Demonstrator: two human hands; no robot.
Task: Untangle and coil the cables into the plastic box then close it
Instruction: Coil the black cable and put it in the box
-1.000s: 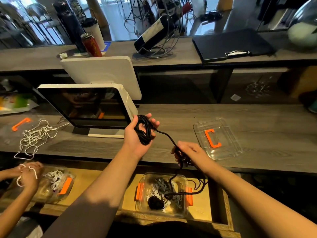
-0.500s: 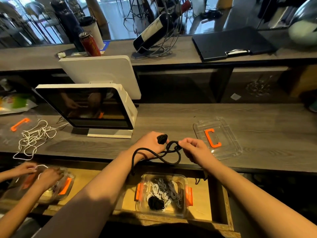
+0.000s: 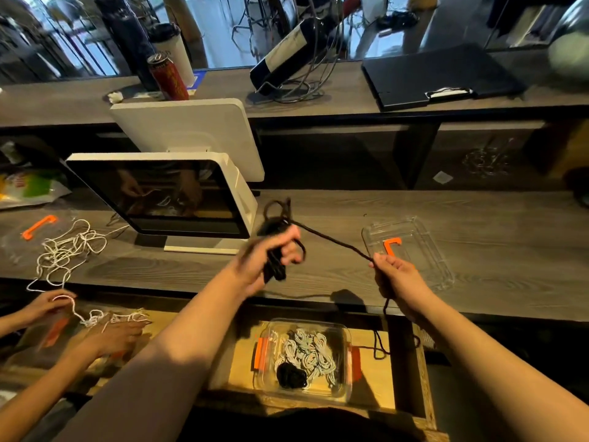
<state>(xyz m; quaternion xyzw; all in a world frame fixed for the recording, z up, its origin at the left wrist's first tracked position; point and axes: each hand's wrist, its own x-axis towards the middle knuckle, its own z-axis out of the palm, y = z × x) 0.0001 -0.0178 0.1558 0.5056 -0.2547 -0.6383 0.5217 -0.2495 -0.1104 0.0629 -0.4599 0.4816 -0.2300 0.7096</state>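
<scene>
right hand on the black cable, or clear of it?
Touching. In the head view the right hand pinches the black cable at its fingertips; the strand runs taut from there to the bundle gripped by the left hand.

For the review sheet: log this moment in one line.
phase: coiling | left hand: grips black cable bundle | right hand: pinches strand | plastic box: open

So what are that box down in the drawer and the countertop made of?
The box looks like clear glossy plastic: the coiled cables show through its walls, and its clips are orange. The countertop looks like grey wood or a wood-look laminate with a matte grain; I cannot tell which.
</scene>
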